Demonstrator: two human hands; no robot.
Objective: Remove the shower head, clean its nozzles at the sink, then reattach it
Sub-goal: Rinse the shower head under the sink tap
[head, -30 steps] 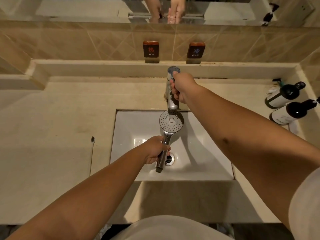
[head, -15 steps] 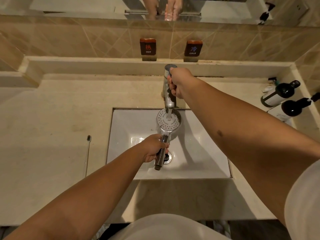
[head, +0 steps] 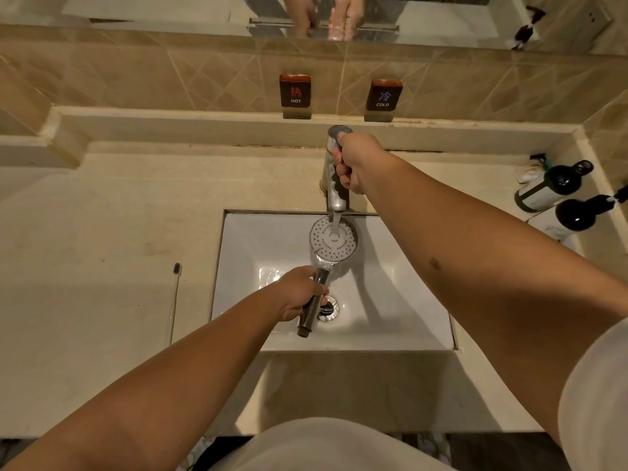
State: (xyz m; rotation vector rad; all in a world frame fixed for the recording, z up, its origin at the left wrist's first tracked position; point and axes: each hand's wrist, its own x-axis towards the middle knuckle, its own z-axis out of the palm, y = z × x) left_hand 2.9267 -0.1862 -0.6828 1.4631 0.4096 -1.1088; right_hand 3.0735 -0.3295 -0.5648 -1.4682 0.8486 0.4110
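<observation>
A chrome shower head [head: 333, 240] with a round white nozzle face turned up is held over the white sink [head: 401, 300]. My left hand [head: 299, 294] grips its handle just above the drain [head: 328, 309]. My right hand [head: 355, 163] is closed around the lever of the chrome faucet [head: 336, 195]. A stream of water falls from the spout onto the centre of the nozzle face.
A toothbrush [head: 175, 294] lies on the beige counter [head: 102, 266] left of the sink. Two dark bottles [head: 557, 186] stand at the far right. HOT [head: 295, 91] and COLD [head: 384, 95] signs sit on the tiled wall below the mirror.
Water was off a second ago; it now runs onto the nozzle face. The shower head has shifted slightly under the spout, and both hands keep their grips.
</observation>
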